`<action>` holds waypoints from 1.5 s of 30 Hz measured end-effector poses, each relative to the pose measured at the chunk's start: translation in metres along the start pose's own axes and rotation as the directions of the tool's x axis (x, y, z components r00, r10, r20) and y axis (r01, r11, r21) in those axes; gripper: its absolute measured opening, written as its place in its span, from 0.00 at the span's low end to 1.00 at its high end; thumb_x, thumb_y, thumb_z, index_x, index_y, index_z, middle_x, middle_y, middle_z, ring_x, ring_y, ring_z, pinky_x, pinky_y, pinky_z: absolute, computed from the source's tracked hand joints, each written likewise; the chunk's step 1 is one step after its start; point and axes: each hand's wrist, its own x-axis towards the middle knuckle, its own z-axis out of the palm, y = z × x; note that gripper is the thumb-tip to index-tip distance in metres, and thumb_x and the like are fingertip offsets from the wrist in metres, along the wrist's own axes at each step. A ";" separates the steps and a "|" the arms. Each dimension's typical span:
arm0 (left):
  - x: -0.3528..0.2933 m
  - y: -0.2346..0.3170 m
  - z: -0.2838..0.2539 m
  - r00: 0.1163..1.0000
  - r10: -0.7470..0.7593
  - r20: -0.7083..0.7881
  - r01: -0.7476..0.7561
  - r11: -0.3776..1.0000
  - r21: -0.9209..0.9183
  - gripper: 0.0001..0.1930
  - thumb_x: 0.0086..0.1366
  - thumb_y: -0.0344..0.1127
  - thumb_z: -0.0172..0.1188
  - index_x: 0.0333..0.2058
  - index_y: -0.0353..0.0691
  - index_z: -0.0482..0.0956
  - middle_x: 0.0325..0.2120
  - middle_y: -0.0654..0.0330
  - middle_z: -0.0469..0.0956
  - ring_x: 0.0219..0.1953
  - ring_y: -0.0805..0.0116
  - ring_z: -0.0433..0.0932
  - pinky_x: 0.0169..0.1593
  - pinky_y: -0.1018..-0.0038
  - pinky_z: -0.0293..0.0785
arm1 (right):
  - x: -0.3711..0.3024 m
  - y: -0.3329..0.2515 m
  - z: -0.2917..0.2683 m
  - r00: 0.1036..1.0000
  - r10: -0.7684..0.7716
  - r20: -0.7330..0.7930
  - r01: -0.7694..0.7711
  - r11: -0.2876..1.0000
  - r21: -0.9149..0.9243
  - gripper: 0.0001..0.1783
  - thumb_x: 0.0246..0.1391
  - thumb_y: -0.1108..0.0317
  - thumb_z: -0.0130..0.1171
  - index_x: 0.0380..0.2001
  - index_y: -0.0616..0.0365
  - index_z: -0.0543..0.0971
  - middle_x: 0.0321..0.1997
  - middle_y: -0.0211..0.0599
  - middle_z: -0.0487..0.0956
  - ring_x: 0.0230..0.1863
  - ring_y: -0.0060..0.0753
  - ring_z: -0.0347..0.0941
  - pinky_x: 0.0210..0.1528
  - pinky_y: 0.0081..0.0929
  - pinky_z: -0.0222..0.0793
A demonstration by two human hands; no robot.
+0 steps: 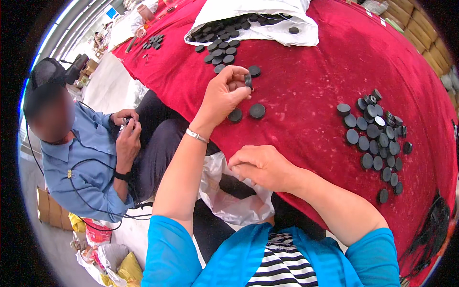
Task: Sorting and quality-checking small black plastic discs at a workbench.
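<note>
Striped shirt [283, 268]; left hand [225, 93] pinching black disc [248, 80]; right hand [265, 165] half-curled, contents unclear.

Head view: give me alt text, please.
The left hand pinches a black disc over a red cloth; the right hand is near a plastic bag. More black discs lie at right and spill from a white sack; a co-worker sits left.

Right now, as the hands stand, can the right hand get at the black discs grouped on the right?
Probably yes: only bare red cloth shows between the right hand and that group of black discs, and the left hand is off to the left, pinching a single disc.
</note>
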 end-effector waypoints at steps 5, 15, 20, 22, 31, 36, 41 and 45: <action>-0.017 0.011 0.005 1.000 0.017 -0.010 -0.018 0.994 -0.112 0.19 0.57 0.23 0.57 0.49 0.33 0.69 0.36 0.60 0.74 0.35 0.74 0.77 0.42 0.75 0.78 | -0.001 -0.007 0.000 0.997 0.082 0.015 -0.082 0.996 0.023 0.07 0.55 0.73 0.53 0.36 0.62 0.78 0.30 0.35 0.75 0.28 0.23 0.73 0.26 0.21 0.69; -0.005 -0.001 -0.001 0.994 -0.085 -0.067 0.103 0.934 0.343 0.14 0.57 0.31 0.61 0.42 0.35 0.75 0.34 0.57 0.77 0.30 0.68 0.79 0.34 0.74 0.76 | 0.000 -0.001 0.000 1.000 0.025 0.011 -0.025 1.000 0.002 0.07 0.55 0.73 0.53 0.36 0.63 0.78 0.30 0.35 0.74 0.25 0.21 0.72 0.25 0.21 0.68; 0.028 -0.015 0.020 0.943 0.331 0.026 -0.199 0.502 0.841 0.21 0.55 0.42 0.61 0.42 0.33 0.76 0.39 0.48 0.77 0.40 0.47 0.75 0.46 0.61 0.72 | 0.003 -0.013 -0.002 0.999 0.035 0.017 -0.034 0.999 -0.037 0.07 0.53 0.71 0.52 0.34 0.62 0.77 0.29 0.45 0.76 0.28 0.40 0.75 0.31 0.34 0.70; 0.039 -0.022 0.028 0.950 0.287 0.126 -0.251 0.458 0.852 0.22 0.56 0.43 0.61 0.46 0.35 0.76 0.48 0.44 0.73 0.52 0.46 0.70 0.56 0.60 0.66 | 0.002 -0.019 -0.002 0.974 0.221 0.055 -0.225 0.971 0.076 0.08 0.52 0.71 0.53 0.34 0.62 0.77 0.30 0.47 0.77 0.32 0.45 0.75 0.35 0.36 0.70; 0.005 0.012 0.027 0.969 0.114 0.218 -0.235 0.692 0.682 0.14 0.58 0.38 0.60 0.39 0.35 0.79 0.42 0.51 0.78 0.48 0.55 0.75 0.52 0.66 0.71 | 0.000 -0.005 -0.003 0.998 0.062 0.022 -0.061 0.998 -0.023 0.08 0.55 0.72 0.53 0.36 0.62 0.78 0.32 0.37 0.75 0.27 0.24 0.74 0.25 0.21 0.72; 0.001 -0.017 -0.025 0.875 0.478 -0.083 -0.281 0.639 0.716 0.13 0.58 0.39 0.60 0.35 0.34 0.79 0.39 0.48 0.77 0.44 0.51 0.76 0.47 0.64 0.72 | 0.002 -0.016 -0.004 0.965 0.254 0.063 -0.260 0.960 0.106 0.08 0.56 0.73 0.53 0.38 0.62 0.78 0.35 0.35 0.76 0.30 0.22 0.76 0.25 0.19 0.72; -0.013 -0.084 -0.099 0.884 0.338 -0.323 0.148 0.453 0.879 0.23 0.60 0.50 0.57 0.44 0.35 0.77 0.47 0.42 0.73 0.52 0.44 0.70 0.56 0.58 0.66 | 0.002 -0.020 0.001 0.953 0.287 0.094 -0.299 0.942 0.150 0.10 0.57 0.74 0.52 0.41 0.62 0.78 0.37 0.33 0.77 0.33 0.21 0.77 0.27 0.18 0.73; -0.016 -0.077 -0.083 0.878 0.296 -0.375 0.264 0.353 0.898 0.26 0.61 0.53 0.54 0.50 0.37 0.74 0.53 0.43 0.69 0.57 0.47 0.65 0.59 0.56 0.61 | -0.001 -0.016 0.000 0.975 0.214 0.053 -0.217 0.974 0.060 0.08 0.53 0.73 0.54 0.37 0.62 0.76 0.30 0.35 0.75 0.29 0.27 0.75 0.31 0.27 0.70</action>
